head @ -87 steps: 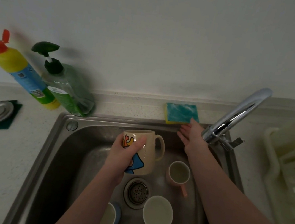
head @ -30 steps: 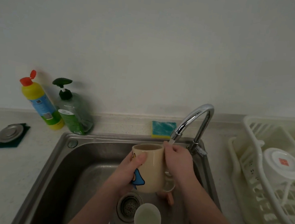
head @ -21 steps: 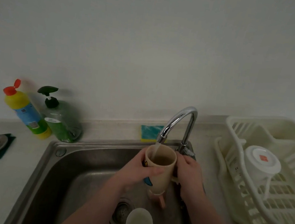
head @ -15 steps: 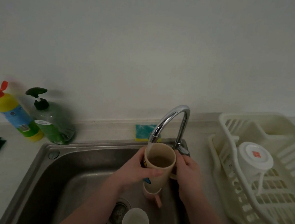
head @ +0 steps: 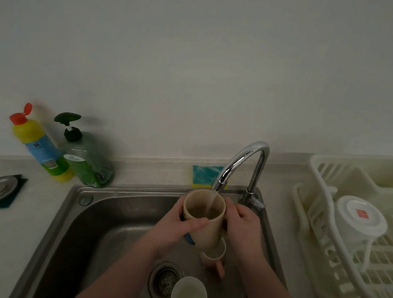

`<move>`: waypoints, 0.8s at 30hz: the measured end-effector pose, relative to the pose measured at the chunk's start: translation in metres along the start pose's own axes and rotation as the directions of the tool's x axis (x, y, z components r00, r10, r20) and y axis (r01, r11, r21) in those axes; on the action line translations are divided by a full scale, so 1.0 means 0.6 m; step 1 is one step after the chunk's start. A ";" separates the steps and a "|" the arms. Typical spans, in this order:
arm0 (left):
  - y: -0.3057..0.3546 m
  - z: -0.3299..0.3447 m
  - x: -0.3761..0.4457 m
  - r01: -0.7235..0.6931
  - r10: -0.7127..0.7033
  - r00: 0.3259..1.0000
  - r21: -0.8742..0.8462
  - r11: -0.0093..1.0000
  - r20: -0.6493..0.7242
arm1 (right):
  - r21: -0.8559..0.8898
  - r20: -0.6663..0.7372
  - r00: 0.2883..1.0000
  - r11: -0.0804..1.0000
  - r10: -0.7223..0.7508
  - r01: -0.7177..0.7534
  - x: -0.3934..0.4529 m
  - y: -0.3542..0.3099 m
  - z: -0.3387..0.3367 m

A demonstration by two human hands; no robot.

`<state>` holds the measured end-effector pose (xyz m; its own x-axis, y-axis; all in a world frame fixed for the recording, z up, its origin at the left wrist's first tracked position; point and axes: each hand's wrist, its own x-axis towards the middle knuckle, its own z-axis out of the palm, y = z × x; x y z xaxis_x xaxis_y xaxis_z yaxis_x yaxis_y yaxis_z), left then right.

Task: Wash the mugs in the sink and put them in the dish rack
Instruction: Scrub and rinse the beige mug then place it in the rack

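The steel sink (head: 75, 223) is set in the table. The white dish rack (head: 357, 280) to its right holds an upturned white mug (head: 357, 219). Over the sink, a cream mug (head: 203, 215) with a blue-and-yellow print stands upright under the running faucet (head: 241, 161). The left hand (head: 176, 228) has its grip wrapped around the cream mug's side; the right hand (head: 243, 225) curls against its other side. A white mug (head: 188, 297) and a pink mug (head: 214, 256) lie lower in the sink.

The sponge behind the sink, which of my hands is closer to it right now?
Right, though barely. Your right hand sits just below and right of the sponge; your left hand is slightly lower, below it, gripping the mug.
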<state>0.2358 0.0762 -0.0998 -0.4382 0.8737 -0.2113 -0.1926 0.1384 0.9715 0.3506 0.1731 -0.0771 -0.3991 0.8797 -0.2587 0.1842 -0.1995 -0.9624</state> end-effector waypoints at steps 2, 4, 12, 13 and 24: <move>0.003 -0.010 -0.005 -0.002 0.001 0.999 -0.025 1.000 -0.039 | -0.027 0.011 1.000 1.000 -0.011 0.011 0.001 -0.005 0.015; 0.006 -0.018 -0.009 0.001 -0.003 0.998 -0.035 0.999 -0.065 | -0.044 0.020 1.000 0.999 -0.002 0.003 0.002 -0.010 0.027; 0.025 -0.011 -0.018 0.055 -0.045 0.991 0.078 0.995 -0.126 | 0.024 -0.005 0.981 0.981 0.193 -0.193 0.012 -0.010 0.036; 0.026 -0.005 -0.018 0.063 -0.052 0.992 0.095 0.994 -0.118 | 0.012 -0.004 0.978 0.978 0.209 -0.209 0.014 -0.009 0.031; -0.015 0.008 -0.007 0.219 -0.227 0.973 -0.173 0.960 -0.030 | -0.352 0.246 0.956 0.934 0.161 -0.067 0.023 -0.043 -0.030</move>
<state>0.2434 0.0736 -0.1073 -0.4090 0.8052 -0.4294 -0.4324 0.2433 0.8682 0.3566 0.1981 -0.0545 -0.5730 0.7023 -0.4224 0.5145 -0.0929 -0.8524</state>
